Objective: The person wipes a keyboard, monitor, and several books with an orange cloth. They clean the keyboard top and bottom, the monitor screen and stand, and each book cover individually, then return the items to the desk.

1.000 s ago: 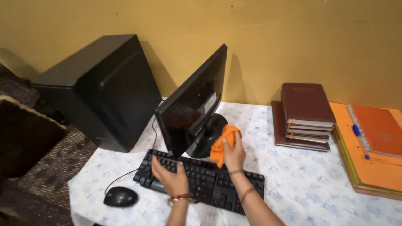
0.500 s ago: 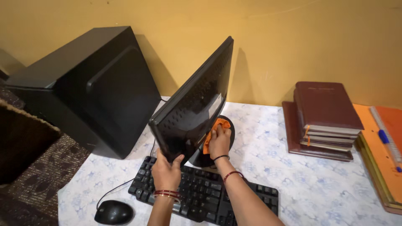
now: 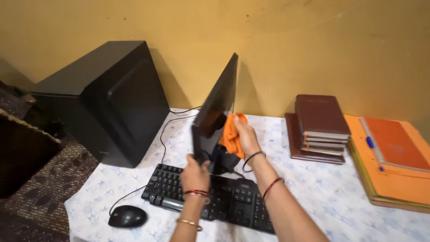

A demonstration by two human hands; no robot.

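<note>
While the left hand (image 3: 195, 172) grips the monitor (image 3: 216, 110) at its lower corner, fingers wrapped round the edge, the right hand (image 3: 244, 136) holds an orange cloth (image 3: 230, 134) bunched vs. the monitor's back, just above its stand (image 3: 222, 162). Monitor sits turned nearly edge-on. Keyboard (image 3: 210, 197) lies right in front of the monitor, mouse (image 3: 127, 216) front-left of it. Black computer tower (image 3: 107, 101) stands left of the monitor; stack of dark red books (image 3: 320, 127) right of it, w/ an orange notebook (image 3: 394, 143) further right.
</note>
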